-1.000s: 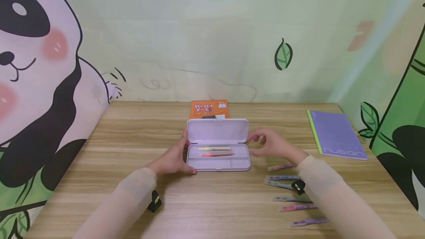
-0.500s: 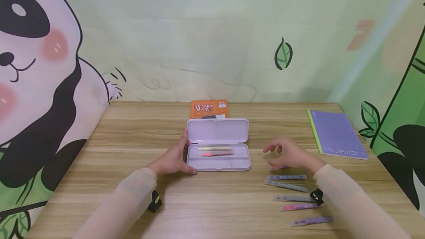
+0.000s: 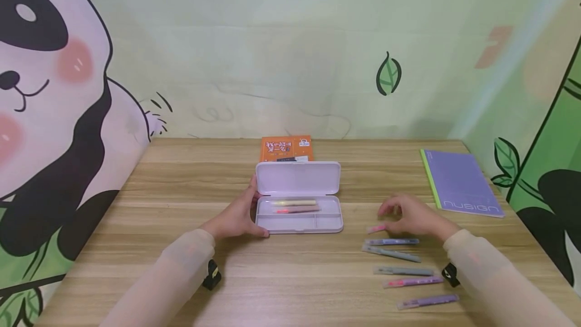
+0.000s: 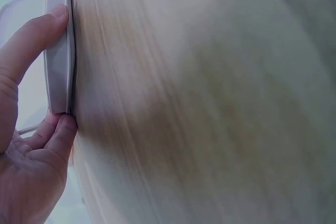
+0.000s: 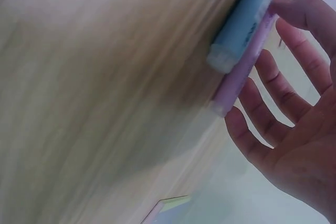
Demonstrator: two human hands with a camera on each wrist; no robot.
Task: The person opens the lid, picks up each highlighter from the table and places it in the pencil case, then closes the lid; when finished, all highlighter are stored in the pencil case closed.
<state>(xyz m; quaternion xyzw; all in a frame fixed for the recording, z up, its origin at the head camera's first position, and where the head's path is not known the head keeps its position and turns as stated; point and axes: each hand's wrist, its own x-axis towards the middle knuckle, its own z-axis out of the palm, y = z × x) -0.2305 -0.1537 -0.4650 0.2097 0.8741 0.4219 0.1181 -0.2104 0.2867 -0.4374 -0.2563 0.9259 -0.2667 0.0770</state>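
Observation:
An open white pencil case (image 3: 282,223) stands mid-table with its lid raised. Its back compartment holds a yellow highlighter (image 3: 299,203) and a pink-red one (image 3: 299,209). My left hand (image 3: 235,217) grips the case's left end, thumb on the front wall (image 4: 59,77) and fingers round the side. To the right, my right hand (image 3: 414,217) pinches a pink highlighter (image 3: 376,228) lying on the table; the hand covers much of it in the head view. In the right wrist view, the thumb touches this pen's barrel (image 5: 239,85), beside a blue highlighter (image 5: 244,30).
Nearer than the right hand lie several more highlighters, including a blue one (image 3: 392,241), a grey one (image 3: 404,271) and a purple one (image 3: 428,302). A purple notebook (image 3: 463,183) lies at the right back. Behind the case is an orange booklet (image 3: 286,149).
My right hand has moved from the case's right side, rightward and nearer, to the pink highlighter. My left hand and the case have stayed put.

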